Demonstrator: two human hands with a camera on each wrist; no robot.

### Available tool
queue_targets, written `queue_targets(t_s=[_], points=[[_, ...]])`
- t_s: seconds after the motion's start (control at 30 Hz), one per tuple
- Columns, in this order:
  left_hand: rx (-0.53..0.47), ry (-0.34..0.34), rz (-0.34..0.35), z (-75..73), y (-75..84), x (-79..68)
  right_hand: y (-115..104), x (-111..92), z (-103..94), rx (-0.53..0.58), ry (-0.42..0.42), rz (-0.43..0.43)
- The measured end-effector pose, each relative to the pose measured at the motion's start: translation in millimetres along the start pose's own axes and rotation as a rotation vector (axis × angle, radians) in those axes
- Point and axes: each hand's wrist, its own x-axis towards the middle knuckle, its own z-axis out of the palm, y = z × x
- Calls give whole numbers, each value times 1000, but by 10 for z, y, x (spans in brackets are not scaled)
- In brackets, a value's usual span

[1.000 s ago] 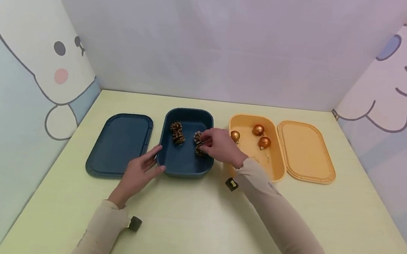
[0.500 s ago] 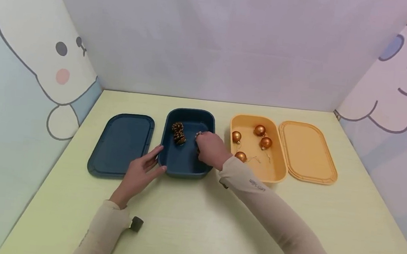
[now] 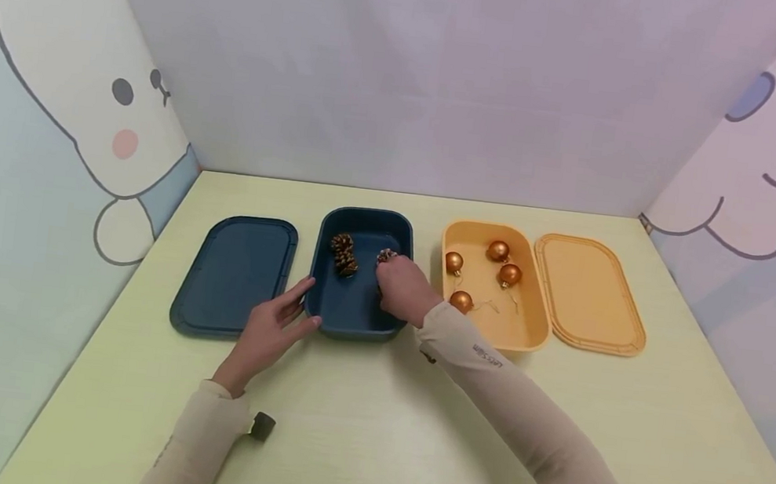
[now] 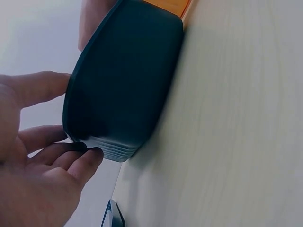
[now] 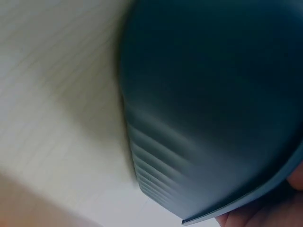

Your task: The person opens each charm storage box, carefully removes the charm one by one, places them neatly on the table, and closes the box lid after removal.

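Inside the dark blue box [image 3: 352,309], two brown pine cones [image 3: 344,255] appear to lie end to end at the left. My right hand [image 3: 406,287] reaches over the right wall with curled fingers and grips at a pine cone [image 3: 386,255]. Only the light-tipped top of that cone shows; the fingertips are mostly hidden. In the right wrist view the box's outer wall [image 5: 203,94] fills most of the picture. My left hand [image 3: 272,332] rests against the box's near left corner, thumb at the front and fingers fairly straight along the side.
The blue lid [image 3: 235,277] lies flat to the left. To the right stands a yellow box [image 3: 521,331] with several copper-coloured ball ornaments [image 3: 510,275], and beyond it a yellow lid [image 3: 591,295]. Walls with cartoon drawings enclose the table [image 3: 340,426].
My right hand has moved left and down over the right-hand pine cones, uncovering an ornament in the yellow box. Since half a second ago, more of the cone's top shows. The left hand stays put.
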Motion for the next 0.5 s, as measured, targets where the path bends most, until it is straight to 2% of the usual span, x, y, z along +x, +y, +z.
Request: queue_targets(t_s=[0.23, 0.33, 0.5], points=[[6, -5, -11, -3, 1, -3, -20, -20, -27, 49, -15, 35], [1, -8, -12, 2, 1, -1, -8, -41, -42, 94, -6, 15], [-10, -3, -8, 1, 5, -3, 43, -93, -86, 215, 63, -36]])
